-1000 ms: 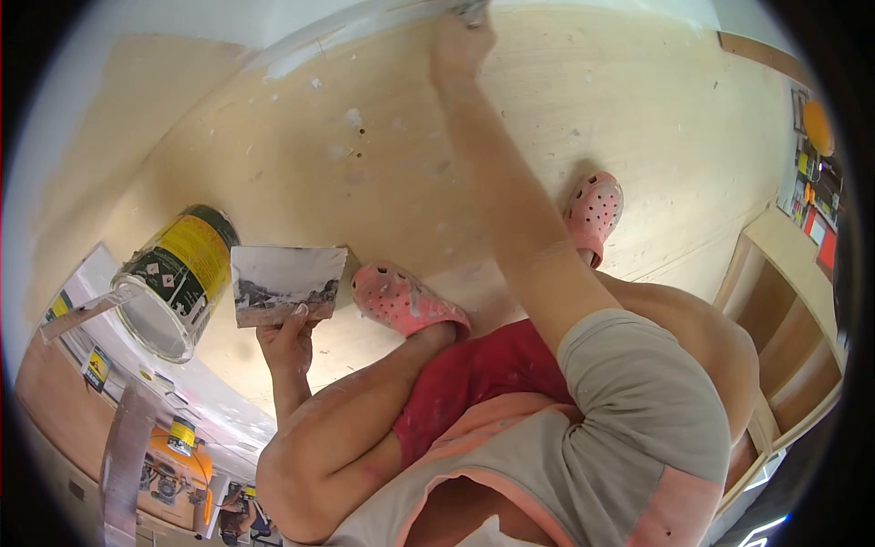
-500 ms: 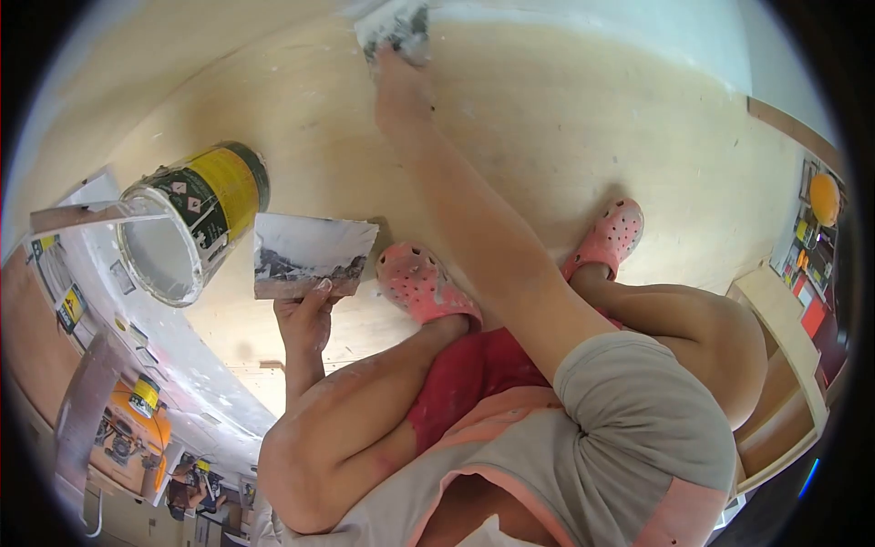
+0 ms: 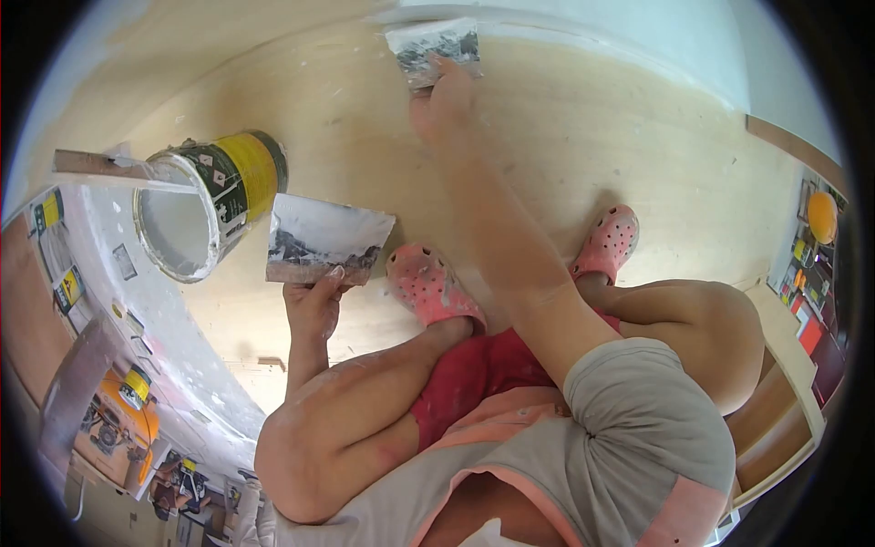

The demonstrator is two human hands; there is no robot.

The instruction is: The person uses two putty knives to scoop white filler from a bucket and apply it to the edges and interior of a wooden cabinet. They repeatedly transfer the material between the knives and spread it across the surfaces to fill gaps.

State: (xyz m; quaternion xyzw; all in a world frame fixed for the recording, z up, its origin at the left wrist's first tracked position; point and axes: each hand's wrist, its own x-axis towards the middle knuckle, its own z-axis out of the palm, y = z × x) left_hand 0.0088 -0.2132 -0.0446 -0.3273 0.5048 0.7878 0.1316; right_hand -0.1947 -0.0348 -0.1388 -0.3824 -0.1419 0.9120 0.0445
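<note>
My left hand (image 3: 314, 305) grips the lower edge of a wide flat putty scraper (image 3: 328, 232), thumb on top. White paste and dark smears cover its face. Farther forward, my right hand (image 3: 447, 96) is closed on a second putty scraper (image 3: 433, 46), also smeared white and dark. That scraper is close to where the pale wooden panel meets a whitish curved surface; whether it touches cannot be told. Left of my left hand, a yellow and dark green bucket (image 3: 246, 173) leans over with its mouth toward me, whitish inside. A flat stick (image 3: 105, 164) reaches across its rim.
Pink clogs (image 3: 433, 283) are on my feet on the pale wooden panel (image 3: 547, 118). At right stands an open wooden frame (image 3: 793, 365). An orange machine (image 3: 123, 410) and another person (image 3: 173, 492) appear at lower left. An orange rounded object (image 3: 822, 217) is at far right.
My right hand and its scraper have shifted right and slightly down in the view. My left hand with its scraper sits slightly higher and farther right. The bucket appears shifted right as the view moved.
</note>
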